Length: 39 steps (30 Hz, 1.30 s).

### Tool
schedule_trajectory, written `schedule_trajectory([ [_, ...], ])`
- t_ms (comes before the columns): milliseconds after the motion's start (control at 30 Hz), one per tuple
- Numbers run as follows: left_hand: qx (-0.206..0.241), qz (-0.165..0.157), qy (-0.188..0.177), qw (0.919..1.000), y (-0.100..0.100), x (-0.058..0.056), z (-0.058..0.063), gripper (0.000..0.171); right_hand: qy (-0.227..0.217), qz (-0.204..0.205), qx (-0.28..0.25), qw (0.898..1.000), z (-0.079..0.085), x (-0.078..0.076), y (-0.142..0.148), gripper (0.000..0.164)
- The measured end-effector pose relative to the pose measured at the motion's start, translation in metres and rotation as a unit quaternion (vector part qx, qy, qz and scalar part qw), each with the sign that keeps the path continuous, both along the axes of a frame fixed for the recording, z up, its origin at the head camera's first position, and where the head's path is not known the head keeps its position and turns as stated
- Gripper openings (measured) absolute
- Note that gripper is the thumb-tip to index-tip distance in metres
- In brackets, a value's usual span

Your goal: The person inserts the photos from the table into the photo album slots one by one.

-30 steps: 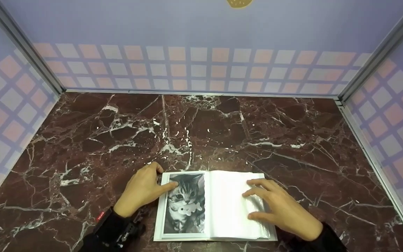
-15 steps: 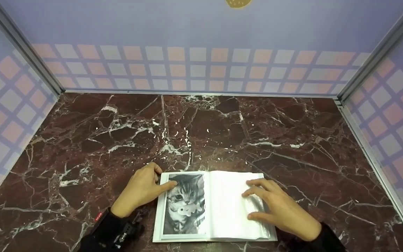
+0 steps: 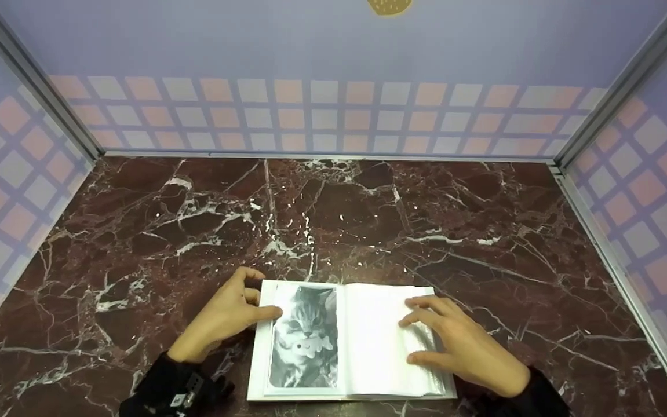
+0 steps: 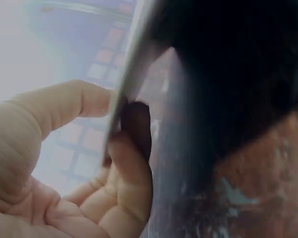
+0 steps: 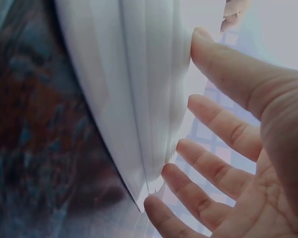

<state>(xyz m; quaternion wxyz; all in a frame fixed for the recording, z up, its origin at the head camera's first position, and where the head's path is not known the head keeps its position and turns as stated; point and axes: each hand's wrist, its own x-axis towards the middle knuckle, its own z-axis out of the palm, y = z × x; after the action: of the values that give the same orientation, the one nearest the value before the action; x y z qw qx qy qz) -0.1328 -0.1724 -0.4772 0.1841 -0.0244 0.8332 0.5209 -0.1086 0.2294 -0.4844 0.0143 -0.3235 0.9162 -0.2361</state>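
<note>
An open photo album (image 3: pixel 374 341) lies near the front of the marble-patterned table, its right page blank and bright. On the left page a black-and-white cat photo (image 3: pixel 304 347) sits in a glossy sleeve. My left hand (image 3: pixel 223 318) pinches the left edge, thumb on top and fingers curled underneath; the left wrist view shows the album's edge (image 4: pixel 125 82) between them. Spread over the right page is my right hand (image 3: pixel 466 344), its fingertips resting on the surface. Beside that hand (image 5: pixel 253 144), the right wrist view shows the stacked page edges (image 5: pixel 154 89).
Brown-red marble table (image 3: pixel 345 214) stretches behind the album to a lilac back wall (image 3: pixel 333 52) with pink and white squares. Similar side panels (image 3: pixel 14 174) stand at left and right, joined by grey corner posts (image 3: pixel 617 81).
My left hand has shifted slightly left, and the album's left edge has moved a little outward with it. Glare on the cat photo has changed. My right hand keeps its place on the page.
</note>
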Motion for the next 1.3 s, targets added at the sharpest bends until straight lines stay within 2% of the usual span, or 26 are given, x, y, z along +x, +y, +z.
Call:
schedule_trajectory([
  [67, 0.062, -0.017, -0.024, 0.9977, -0.003, 0.003, -0.001, 0.062, 0.004, 0.002, -0.001, 1.0, 0.0, 0.0, 0.0, 0.047],
  [133, 0.112, -0.034, -0.047, 0.992, -0.005, 0.005, -0.002, 0.054, 0.006, 0.002, 0.0, 1.0, 0.0, 0.0, 0.0, 0.047],
  [200, 0.144, -0.041, -0.06, 0.9869, -0.006, 0.007, -0.003, 0.051, 0.006, 0.002, 0.003, 1.0, 0.001, 0.0, 0.0, 0.048],
  [267, 0.155, -0.035, -0.062, 0.9853, -0.006, 0.007, -0.003, 0.051, 0.0, 0.001, 0.004, 1.0, 0.002, 0.0, 0.001, 0.052],
  [467, 0.158, -0.014, -0.045, 0.9863, -0.004, 0.006, -0.001, 0.049, -0.051, -0.02, 0.016, 0.998, 0.007, -0.003, 0.009, 0.075],
  [567, 0.159, -0.013, -0.038, 0.9864, -0.006, 0.006, 0.002, 0.048, -0.065, -0.036, 0.028, 0.997, 0.008, -0.005, 0.013, 0.081],
  [767, 0.146, -0.002, -0.024, 0.9891, -0.014, 0.005, 0.012, 0.048, -0.073, -0.057, 0.06, 0.994, 0.007, -0.008, 0.016, 0.087],
  [900, 0.138, -0.003, -0.021, 0.9902, -0.019, 0.005, 0.019, 0.047, -0.088, -0.052, 0.068, 0.992, 0.004, -0.007, 0.015, 0.087],
  [1000, 0.128, -0.003, -0.012, 0.9916, -0.022, 0.005, 0.025, 0.044, -0.083, -0.044, 0.067, 0.993, 0.002, -0.006, 0.011, 0.084],
  [1167, 0.12, 0.016, -0.002, 0.9926, -0.023, 0.007, 0.034, 0.039, -0.074, -0.041, 0.068, 0.994, 0.0, -0.005, 0.004, 0.081],
  [1300, 0.093, 0.032, 0.007, 0.9952, -0.017, 0.009, 0.043, 0.036, -0.074, -0.048, 0.065, 0.994, -0.001, -0.005, 0.001, 0.083],
])
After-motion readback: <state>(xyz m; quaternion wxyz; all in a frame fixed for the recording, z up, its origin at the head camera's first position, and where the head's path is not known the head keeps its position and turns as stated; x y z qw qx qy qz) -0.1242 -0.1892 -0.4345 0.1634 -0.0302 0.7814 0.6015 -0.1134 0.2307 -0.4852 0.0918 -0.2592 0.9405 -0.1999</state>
